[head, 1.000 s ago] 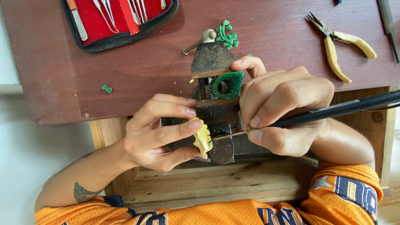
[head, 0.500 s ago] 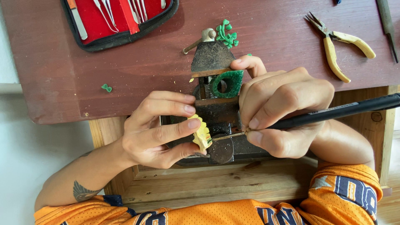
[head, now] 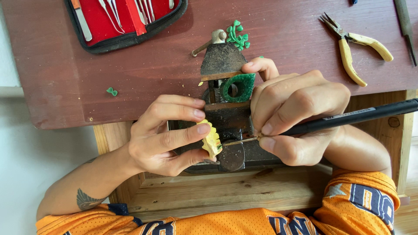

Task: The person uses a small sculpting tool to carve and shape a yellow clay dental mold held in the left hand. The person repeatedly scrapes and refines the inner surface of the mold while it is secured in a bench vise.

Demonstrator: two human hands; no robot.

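The left hand point(head: 161, 135) pinches a small yellow carved piece point(head: 212, 140) tight in its fingers, against a dark bench block point(head: 230, 126). The right hand point(head: 296, 113) grips a black-handled carving tool point(head: 348, 117), its tip touching the piece. The piece already has bumpy cuts, but carving looks unfinished. A green ring point(head: 238, 87) sits just behind

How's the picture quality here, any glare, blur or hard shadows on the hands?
Head view: soft, even daylight, no harsh glare; the left hand holding the yellow piece and the right hand gripping the black tool are sharp; only faint shadows under the fingers; slight wide-angle bending at the red-brown table edges.
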